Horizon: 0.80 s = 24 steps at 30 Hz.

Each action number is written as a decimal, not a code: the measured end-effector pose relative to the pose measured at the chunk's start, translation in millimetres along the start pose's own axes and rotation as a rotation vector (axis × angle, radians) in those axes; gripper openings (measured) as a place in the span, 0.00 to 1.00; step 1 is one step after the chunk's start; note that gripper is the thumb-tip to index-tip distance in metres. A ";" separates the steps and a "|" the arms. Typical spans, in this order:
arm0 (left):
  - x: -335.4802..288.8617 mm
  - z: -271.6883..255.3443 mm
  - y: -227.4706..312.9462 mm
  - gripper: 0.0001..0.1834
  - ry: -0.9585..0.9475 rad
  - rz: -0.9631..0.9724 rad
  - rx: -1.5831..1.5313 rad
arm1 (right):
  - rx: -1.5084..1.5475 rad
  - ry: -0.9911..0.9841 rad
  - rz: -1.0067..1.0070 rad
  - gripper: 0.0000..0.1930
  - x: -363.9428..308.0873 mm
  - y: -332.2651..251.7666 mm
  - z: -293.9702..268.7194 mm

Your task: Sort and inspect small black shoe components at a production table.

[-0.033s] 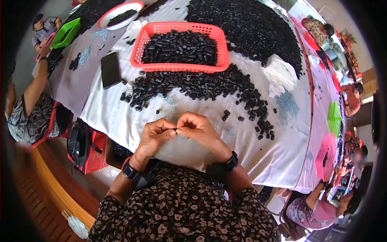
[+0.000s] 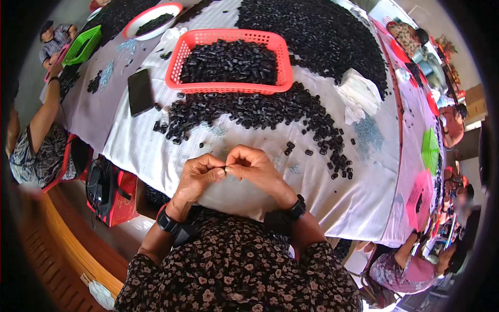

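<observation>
My left hand [image 2: 196, 177] and my right hand [image 2: 254, 169] meet fingertip to fingertip above the near edge of the white cloth. Between their pinched thumbs and fingers sits a small black piece [image 2: 225, 169], mostly covered, so its exact shape does not show. Past my hands lies a loose band of small black plastic pieces [image 2: 249, 110], short and tube-like. Behind them a red perforated basket [image 2: 176, 70] is heaped with the same kind of pieces. Tiny pale-blue bits [image 2: 368, 136] are scattered on the cloth to the right, with a few more near my fingers.
A black phone [image 2: 140, 92] lies left of the basket, and crumpled white plastic [image 2: 358, 93] lies to the right. A large black heap [image 2: 312, 39] covers the far table. Green baskets, a pink basket [image 2: 417, 203] and a red-rimmed basin [image 2: 133, 28] stand farther out. Other people sit around.
</observation>
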<state>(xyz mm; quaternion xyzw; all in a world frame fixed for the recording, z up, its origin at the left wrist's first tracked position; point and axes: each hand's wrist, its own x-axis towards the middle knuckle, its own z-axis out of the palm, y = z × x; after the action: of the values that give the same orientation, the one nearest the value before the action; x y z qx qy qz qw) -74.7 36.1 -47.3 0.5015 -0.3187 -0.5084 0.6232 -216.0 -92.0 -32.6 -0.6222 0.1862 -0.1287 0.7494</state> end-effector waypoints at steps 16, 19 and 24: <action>14.6 -15.9 -19.2 0.07 -0.185 -0.108 -0.189 | -0.033 -0.113 -0.064 0.09 1.9 6.9 -8.9; 13.9 -19.3 -17.0 0.07 -0.238 -0.119 -0.191 | -0.119 -0.151 -0.046 0.10 0.4 4.6 -9.6; 16.4 -20.6 -13.3 0.06 -0.289 -0.166 -0.203 | -0.183 -0.159 -0.028 0.12 0.8 6.6 -10.5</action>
<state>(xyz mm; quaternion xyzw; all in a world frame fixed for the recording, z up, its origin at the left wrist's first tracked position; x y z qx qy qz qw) -55.6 26.9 -67.8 0.3824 -0.3096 -0.6542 0.5744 -220.1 -100.4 -40.9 -0.6986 0.1286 -0.0719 0.7001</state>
